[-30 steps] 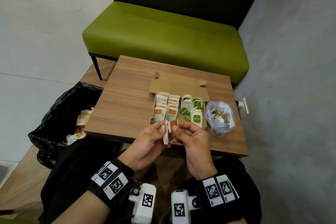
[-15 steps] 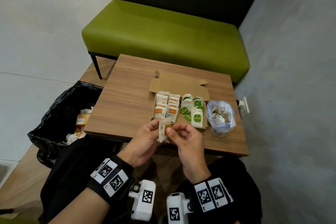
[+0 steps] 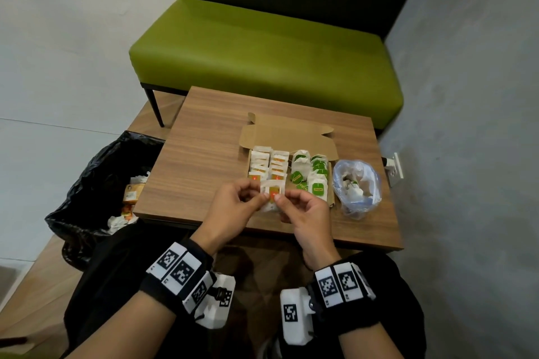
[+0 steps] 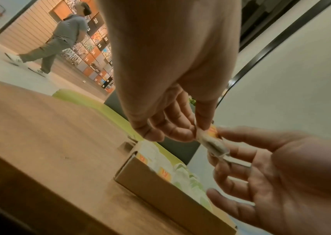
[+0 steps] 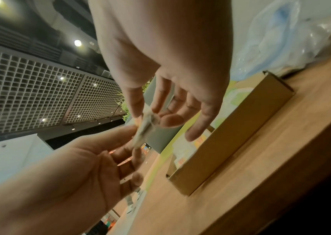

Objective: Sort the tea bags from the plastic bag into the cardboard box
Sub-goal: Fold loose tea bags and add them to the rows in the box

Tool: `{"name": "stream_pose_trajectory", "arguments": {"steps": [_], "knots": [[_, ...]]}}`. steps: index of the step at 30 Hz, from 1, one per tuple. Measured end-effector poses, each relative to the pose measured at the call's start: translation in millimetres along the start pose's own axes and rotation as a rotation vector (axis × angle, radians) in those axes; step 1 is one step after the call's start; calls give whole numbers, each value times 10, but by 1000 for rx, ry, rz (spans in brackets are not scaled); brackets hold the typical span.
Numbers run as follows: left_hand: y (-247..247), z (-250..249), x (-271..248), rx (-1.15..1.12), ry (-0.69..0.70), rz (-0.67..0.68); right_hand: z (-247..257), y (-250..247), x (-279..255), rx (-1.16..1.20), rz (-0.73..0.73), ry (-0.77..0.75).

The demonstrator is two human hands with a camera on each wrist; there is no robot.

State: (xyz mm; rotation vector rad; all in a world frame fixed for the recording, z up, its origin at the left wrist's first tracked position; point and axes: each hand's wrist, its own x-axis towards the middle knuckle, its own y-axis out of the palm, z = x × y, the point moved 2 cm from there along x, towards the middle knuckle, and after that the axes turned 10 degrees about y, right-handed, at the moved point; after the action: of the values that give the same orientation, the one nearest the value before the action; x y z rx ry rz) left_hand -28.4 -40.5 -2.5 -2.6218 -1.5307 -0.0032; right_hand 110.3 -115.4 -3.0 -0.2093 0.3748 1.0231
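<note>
Woodgrain table [image 3: 204,154], both hands' [image 3: 233,207] grips pinching one flat paper tea bag [image 3: 272,192].

Place: a public indoor seating corner, seemingly in a shop or mall.
Landmark: a low square wood-grain table [image 3: 204,154] is seen.
Seating: a padded green bench with a dark backrest [image 3: 262,52] is set right behind the table.
Floor: pale large-tiled flooring [image 3: 58,52] is spread left of the table.
Passer-by: a walking person in grey clothes [image 4: 59,43] is seen beyond the table.
Display: a wall of numbered orange and dark compartments [image 4: 98,52] is seen behind that person.
Ceiling: a metal grid ceiling with round spotlights [image 5: 29,95] is shown.
</note>
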Motion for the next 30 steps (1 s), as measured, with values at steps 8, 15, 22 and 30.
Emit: {"name": "stream_pose_trajectory", "arguments": {"steps": [8,15,22,30], "knots": [[-140,153,421,269,6,-127,225,-136,532,-336,-162,-57],[-138,354,373,699,-133,-85,42,-125,863,-783,-185,108],[-99,341,317,767,-78,-79,42,-8,869,-1049,-278,95],[-90,308,320,786,-103,-51,39,22,934,-1103,-258,138]]}}
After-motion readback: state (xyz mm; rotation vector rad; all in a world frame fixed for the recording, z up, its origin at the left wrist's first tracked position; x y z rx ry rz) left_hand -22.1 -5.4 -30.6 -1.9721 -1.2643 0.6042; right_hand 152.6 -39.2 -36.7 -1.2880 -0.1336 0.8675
